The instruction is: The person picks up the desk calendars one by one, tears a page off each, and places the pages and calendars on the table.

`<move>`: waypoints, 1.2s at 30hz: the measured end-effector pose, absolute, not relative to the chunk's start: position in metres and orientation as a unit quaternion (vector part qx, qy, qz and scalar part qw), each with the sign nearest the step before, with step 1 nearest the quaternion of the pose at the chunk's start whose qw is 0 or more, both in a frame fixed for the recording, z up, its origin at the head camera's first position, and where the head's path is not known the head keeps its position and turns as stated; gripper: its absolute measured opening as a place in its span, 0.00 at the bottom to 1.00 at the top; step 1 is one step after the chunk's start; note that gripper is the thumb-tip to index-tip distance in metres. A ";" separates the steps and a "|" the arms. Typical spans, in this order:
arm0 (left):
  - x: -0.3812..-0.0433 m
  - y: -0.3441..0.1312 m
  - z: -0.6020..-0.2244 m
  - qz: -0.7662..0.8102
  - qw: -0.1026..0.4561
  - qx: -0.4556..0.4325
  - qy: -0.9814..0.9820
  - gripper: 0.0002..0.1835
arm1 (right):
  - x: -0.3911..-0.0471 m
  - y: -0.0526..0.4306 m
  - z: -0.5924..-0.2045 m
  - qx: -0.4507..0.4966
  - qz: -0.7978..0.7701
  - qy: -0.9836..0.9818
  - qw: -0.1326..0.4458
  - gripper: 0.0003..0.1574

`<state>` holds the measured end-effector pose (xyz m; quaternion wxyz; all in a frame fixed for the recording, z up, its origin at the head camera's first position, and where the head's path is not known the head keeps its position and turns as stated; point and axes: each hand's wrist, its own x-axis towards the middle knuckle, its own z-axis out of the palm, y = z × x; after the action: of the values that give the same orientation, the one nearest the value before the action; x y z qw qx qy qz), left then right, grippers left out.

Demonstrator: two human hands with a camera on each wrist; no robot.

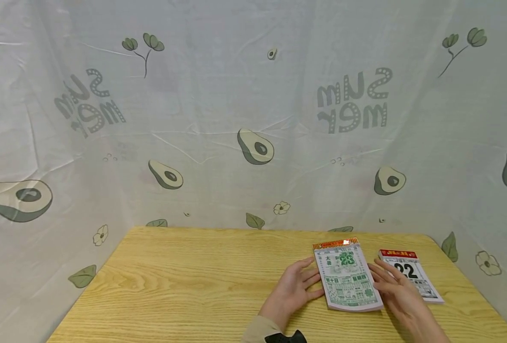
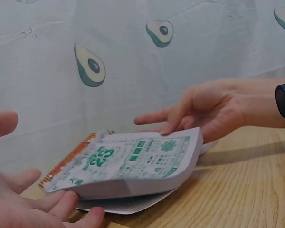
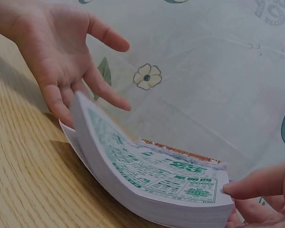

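A thick tear-off calendar (image 1: 349, 278) with green print, a large 23 and a red-gold top strip lies in front of me at the right of the table. My right hand (image 1: 397, 290) grips its right edge, thumb over the top sheet and fingers at the side and below. At the opposite edge, my left hand (image 1: 294, 288) has its palm turned inward, fingers spread, fingertips right at the calendar's side. In the left wrist view the page block (image 2: 133, 161) stands tilted above its backing board (image 2: 128, 204). The right wrist view shows the block (image 3: 152, 190) bowed, its left side raised.
A second tear-off calendar (image 1: 422, 281) with a red header and a black 22 lies behind my right hand, partly covered by it. The wooden table (image 1: 185, 281) stretches away to the left. A pale curtain (image 1: 219, 95) printed with avocados surrounds it.
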<state>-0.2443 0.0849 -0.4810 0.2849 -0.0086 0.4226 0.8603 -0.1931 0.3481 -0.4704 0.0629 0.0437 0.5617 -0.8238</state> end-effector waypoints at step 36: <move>-0.251 0.062 -0.465 0.893 0.318 -0.006 0.319 0.35 | -0.188 0.321 -0.456 -0.185 -0.875 0.447 -0.021 0.41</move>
<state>-0.2514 0.0615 -0.4646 0.3181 -0.0059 0.3190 0.8928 -0.1883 0.3209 -0.4565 -0.0209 -0.1853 0.4468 -0.8750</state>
